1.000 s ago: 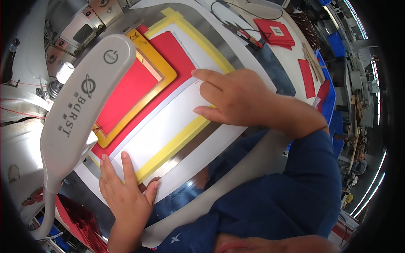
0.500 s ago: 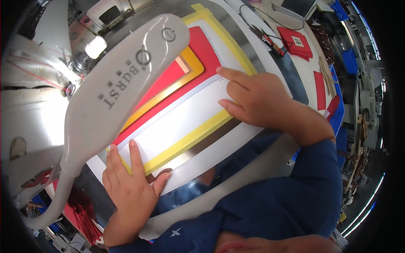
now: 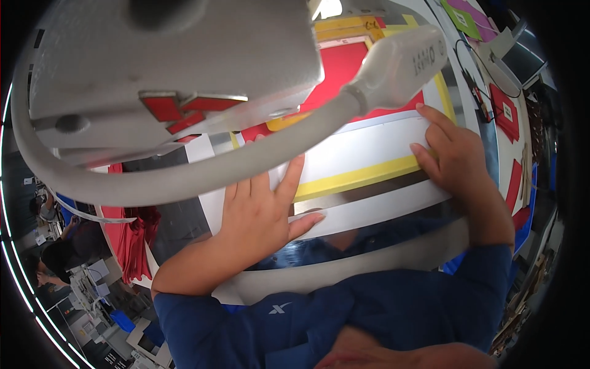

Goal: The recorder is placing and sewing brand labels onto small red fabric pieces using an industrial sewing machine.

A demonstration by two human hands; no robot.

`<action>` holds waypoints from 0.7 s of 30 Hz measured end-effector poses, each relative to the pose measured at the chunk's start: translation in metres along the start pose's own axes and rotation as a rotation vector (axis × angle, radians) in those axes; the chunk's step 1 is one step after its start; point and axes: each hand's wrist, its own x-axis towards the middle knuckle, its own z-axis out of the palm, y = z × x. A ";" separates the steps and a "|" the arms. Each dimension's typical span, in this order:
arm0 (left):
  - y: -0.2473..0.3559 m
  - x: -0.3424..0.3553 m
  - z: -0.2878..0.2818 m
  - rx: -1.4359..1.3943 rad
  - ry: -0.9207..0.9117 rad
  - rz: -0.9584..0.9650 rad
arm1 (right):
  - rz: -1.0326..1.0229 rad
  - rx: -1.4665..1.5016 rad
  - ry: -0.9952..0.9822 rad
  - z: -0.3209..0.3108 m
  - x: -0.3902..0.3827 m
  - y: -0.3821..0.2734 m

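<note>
Far left: co-worker (image 3: 74, 249) in dark clothing, small and blurred; what that person handles is too small to tell. Pile of red cloth (image 3: 138, 237) at the table's edge, partly behind the lamp neck (image 3: 184, 179). Above, a big grey machine head (image 3: 246, 55) with a red emblem, cut off by the upper edge.

Left hand (image 3: 258, 206): palm down, fingers spread apart, nothing gripped. The lamp neck crosses in front of several fingers; one fingertip shows beyond it, and its contact cannot be made out. Index fingertip lies at the left part of the white sheet (image 3: 362, 147), thumb out to the side.

Centre: red cloth (image 3: 335, 71) lies within and beyond a yellow frame (image 3: 347, 27), along the white sheet's far side. Machine head and lamp head (image 3: 402, 64) hide much of the frame's near side. Yellow tape (image 3: 362, 176) borders the sheet.

Right hand (image 3: 455, 150): index finger extended to the red cloth's right corner, thumb apart from it over the sheet's edge, other fingers curled; nothing gripped.

Farther right: labelled red stack (image 3: 506, 117), then blue bin (image 3: 527, 215), partly hidden.
</note>
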 end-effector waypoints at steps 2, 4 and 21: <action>-0.002 -0.001 0.001 0.017 -0.002 -0.003 | 0.002 0.007 -0.011 -0.001 0.001 -0.002; -0.003 -0.001 0.001 0.029 -0.006 0.003 | 0.013 0.012 -0.024 -0.003 0.002 -0.002; 0.005 0.001 -0.005 0.165 -0.070 -0.023 | -0.042 0.003 -0.018 -0.006 0.000 -0.001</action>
